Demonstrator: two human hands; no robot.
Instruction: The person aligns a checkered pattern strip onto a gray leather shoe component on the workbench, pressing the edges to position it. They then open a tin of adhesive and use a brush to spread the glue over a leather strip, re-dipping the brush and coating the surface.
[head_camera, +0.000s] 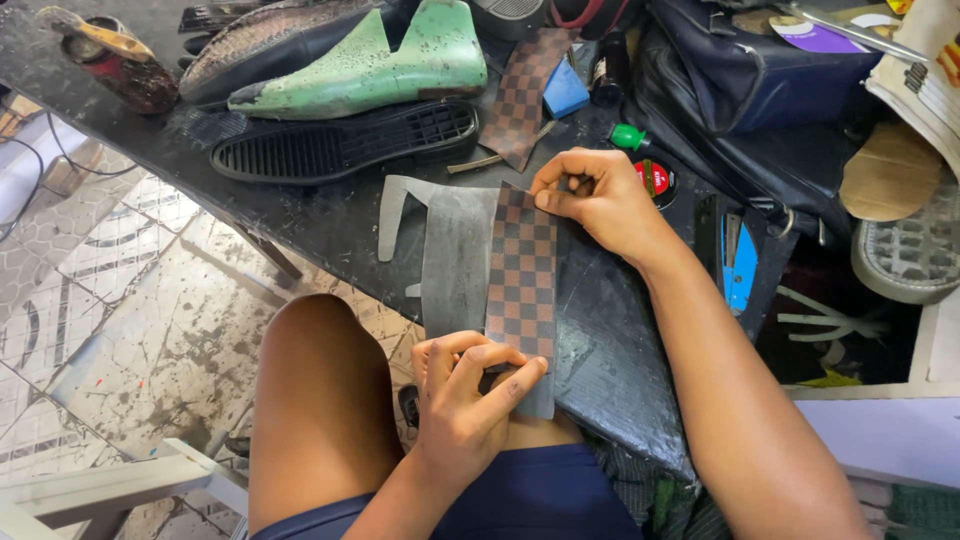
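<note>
Two hands pinching a brown checkered strip (521, 280) laid over a grey pattern piece (455, 255) on the dark surface (300, 205): left hand (465, 400) gripping the near end, right hand (595, 195) closed on the far end. Thin, light, floppy by the look; best held at both ends. Green shoe last (375, 60) farther back.

A brown-and-black checkered strip (521, 280) lies lengthwise flat atop a grey cut-out sheet (455, 255), both overhanging the dark tabletop's (300, 205) near edge.
</note>
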